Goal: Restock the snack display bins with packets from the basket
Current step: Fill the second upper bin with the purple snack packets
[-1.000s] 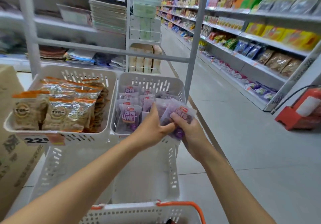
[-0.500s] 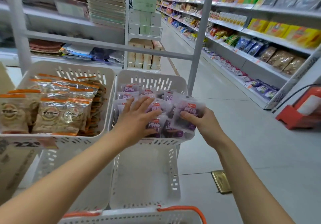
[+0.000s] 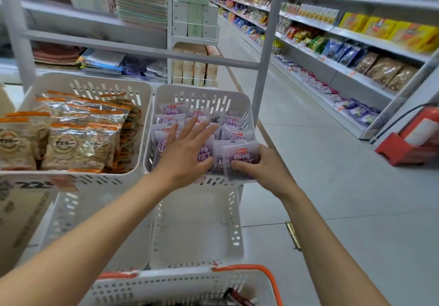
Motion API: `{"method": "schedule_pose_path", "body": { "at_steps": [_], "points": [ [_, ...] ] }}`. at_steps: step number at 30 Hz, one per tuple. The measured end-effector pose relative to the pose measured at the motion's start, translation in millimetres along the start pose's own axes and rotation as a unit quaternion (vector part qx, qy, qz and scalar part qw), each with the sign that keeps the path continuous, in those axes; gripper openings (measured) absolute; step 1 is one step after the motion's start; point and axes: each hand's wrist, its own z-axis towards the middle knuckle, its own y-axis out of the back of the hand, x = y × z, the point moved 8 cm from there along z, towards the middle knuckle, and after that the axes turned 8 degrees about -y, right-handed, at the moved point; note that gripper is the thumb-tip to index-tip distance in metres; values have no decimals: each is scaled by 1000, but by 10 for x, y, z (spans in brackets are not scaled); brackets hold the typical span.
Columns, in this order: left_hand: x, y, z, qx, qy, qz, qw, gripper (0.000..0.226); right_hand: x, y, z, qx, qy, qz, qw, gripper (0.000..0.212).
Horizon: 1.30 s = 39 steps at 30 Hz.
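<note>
Packets (image 3: 234, 121) under flat left hand (image 3: 185, 153); front packet (image 3: 244, 157) in pinch of right hand (image 3: 263, 168).

A shop: a long aisle (image 3: 308, 120) runs between shelves (image 3: 356, 51) of packaged snacks (price tags on the edges), with display bins (image 3: 202, 96) up front.

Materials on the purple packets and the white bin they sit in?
Purple packets: likely thin plastic film, frosted translucent with purple print; dark contents show through, edges crinkle. White bin: apparently moulded rigid plastic, matte, with slotted walls and rounded rim.
</note>
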Motion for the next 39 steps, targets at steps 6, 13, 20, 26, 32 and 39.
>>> {"method": "schedule_pose_path", "body": {
  "at_steps": [6, 13, 20, 26, 32, 39],
  "points": [
    [-227, 83, 151, -31, -42, -9, 999, 58, -104, 92, -116, -82, 8, -4, 997, 49],
    [-311, 101, 144, -38, -40, -14, 998, 58, -154, 100, -130, -122, 15, 34, 992, 42],
    [-114, 416, 130, -73, 61, -261, 961, 41, -231, 219, -91, -80, -22, 131, 988, 25],
    [255, 744, -141, -90, 93, -219, 967, 42, -39, 107, -43, -73, -5, 171, 983, 44],
    [416, 540, -379, -43, 105, -143, 983, 42, 103, -30, 56, -90, 74, -2, 993, 64],
    [424, 578, -503, -101, 44, -36, 993, 44, -27, -145, 11, -172, 155, -264, 936, 50]
  ]
}}
